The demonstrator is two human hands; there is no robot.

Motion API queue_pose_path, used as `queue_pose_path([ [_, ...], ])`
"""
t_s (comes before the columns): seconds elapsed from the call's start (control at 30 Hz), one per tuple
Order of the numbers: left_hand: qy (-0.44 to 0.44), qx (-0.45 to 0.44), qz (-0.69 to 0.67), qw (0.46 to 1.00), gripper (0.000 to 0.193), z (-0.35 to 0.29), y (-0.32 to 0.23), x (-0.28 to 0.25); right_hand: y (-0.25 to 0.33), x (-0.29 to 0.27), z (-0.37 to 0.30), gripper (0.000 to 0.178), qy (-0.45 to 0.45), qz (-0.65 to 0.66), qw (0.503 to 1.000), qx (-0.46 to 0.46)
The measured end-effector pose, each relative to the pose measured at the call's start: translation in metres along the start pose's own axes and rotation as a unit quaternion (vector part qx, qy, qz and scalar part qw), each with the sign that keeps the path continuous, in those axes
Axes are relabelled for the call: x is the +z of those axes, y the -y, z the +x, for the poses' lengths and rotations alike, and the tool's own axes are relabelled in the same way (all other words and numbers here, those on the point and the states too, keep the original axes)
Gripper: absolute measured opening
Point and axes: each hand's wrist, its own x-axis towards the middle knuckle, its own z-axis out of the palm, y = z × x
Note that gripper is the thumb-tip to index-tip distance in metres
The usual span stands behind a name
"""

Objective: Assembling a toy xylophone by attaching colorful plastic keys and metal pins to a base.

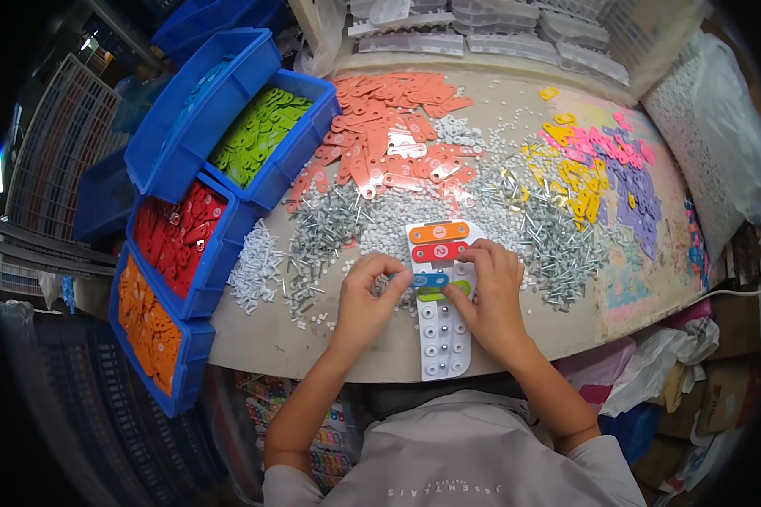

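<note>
A long white plastic board (443, 338) lies near the table's front edge, with rows of round studs and metal pegs along its lower part. Across its upper part sit an orange strip (440, 232), a red strip (436, 251) and a green strip (457, 290). A blue strip (429, 280) lies over the board, partly covering the green one. My left hand (369, 296) is closed, thumb and forefinger pinching the blue strip's left end. My right hand (492, 296) curls over the board's right edge, its thumb by the right ends of the blue and green strips.
Blue bins (196, 317) at the left hold green, red and orange strips. Coral strips (380, 144), white caps (258, 266), metal screws (558, 262), and yellow, pink and purple pieces (636, 203) are heaped behind the board. A bulging plastic sack (706, 127) stands at right.
</note>
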Motion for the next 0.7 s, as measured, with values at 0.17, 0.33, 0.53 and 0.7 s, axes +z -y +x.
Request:
queue_pose_path([
  [0.17,-0.038,0.055,0.101,0.993,0.013,0.011,0.004,0.024,-0.003,0.003,-0.003,0.059,-0.015,-0.002,1.0,-0.003],
  [0.33,-0.035,0.08,0.173,0.981,0.011,0.012,-0.004,0.032,-0.003,0.004,-0.004,0.061,-0.018,0.0,1.0,0.0],
  [0.53,-0.041,0.112,0.273,0.955,0.014,0.015,-0.003,0.033,-0.002,0.005,-0.003,0.06,-0.013,-0.001,1.0,-0.005],
  [0.7,-0.055,0.086,0.214,0.971,0.019,0.023,-0.007,0.03,-0.003,0.004,-0.003,0.058,-0.016,0.003,1.0,-0.001],
])
